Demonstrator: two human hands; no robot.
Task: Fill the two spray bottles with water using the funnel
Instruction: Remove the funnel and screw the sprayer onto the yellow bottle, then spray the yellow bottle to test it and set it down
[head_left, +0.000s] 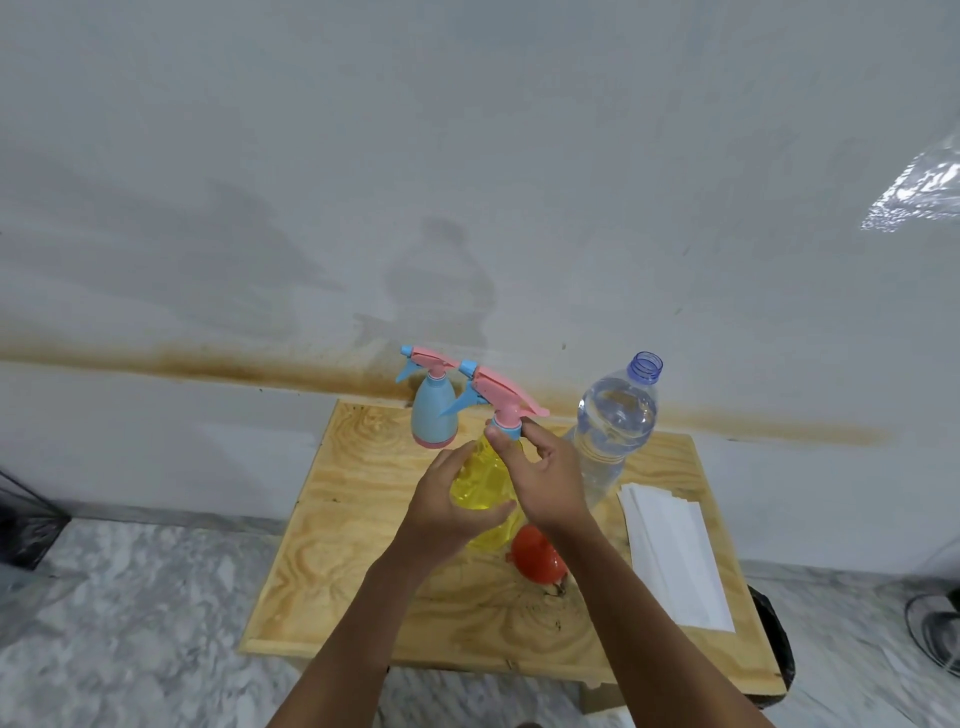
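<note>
Right grip (545, 483) pinches the blue collar (506, 430) atop the upright yellow spray bottle (480, 488); left grip (447, 512) wraps its body. Twist axis likely runs vertical; the red funnel (537, 553) lies just beside.

One wide-angle head view looks forward and steeply down from above a small wooden table (332, 525) set against a white wall (467, 156), which fills the upper half. Both forearms reach in from the bottom edge, close to the lens. Marbled floor (130, 597) curves at the frame's sides
</note>
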